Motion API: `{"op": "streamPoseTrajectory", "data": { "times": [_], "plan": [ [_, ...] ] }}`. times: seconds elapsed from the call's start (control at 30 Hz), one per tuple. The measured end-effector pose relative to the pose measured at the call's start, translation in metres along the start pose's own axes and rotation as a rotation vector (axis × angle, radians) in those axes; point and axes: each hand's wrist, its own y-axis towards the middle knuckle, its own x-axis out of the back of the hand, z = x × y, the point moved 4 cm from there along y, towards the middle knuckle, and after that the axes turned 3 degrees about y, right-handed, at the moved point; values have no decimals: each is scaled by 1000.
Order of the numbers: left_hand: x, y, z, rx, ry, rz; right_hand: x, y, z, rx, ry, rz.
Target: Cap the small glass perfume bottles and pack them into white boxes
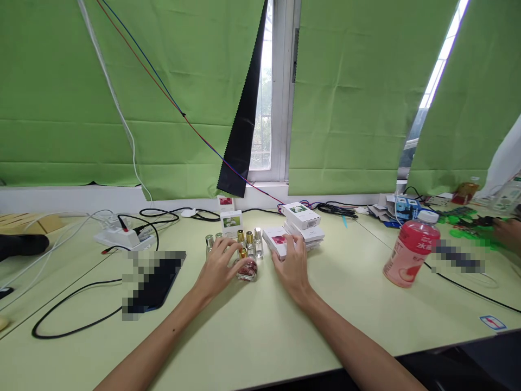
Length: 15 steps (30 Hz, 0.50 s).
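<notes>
Left hand (215, 267), fingers loosely spread, is at the round jar (247, 271) near upright bottles (259, 244); right hand (296, 267) curls over a white box (270, 237) on the table (252, 336). Neither grip is confirmable. Light fingertip contact should avoid toppling bottles.

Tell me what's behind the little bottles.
Behind the bottles is a box with white flowers pictured, then a red-pictured box. Their lower parts are covered, so I can't see those.

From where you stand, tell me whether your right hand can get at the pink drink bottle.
Probably yes: only bare tabletop appears between the right hand and the bottle, though it may need to stretch.
</notes>
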Motion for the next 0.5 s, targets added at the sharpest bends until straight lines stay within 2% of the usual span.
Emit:
{"op": "streamPoseTrajectory", "data": {
  "times": [0.1,0.17,0.3,0.4,0.5],
  "plan": [
    [3,-2,6,113,-2,111,1,1,-1,-5,42,-35],
    [4,-5,11,209,3,231,2,2,-1,-8,66,-58],
    [2,-10,16,268,-25,418,2,3,-1,-28,118,-81],
    [-3,-14,17,275,-68,468,4,3,-1,-39,164,-100],
    [-7,-16,17,268,-120,458,7,4,-1,-54,217,-124]
  ]
}}
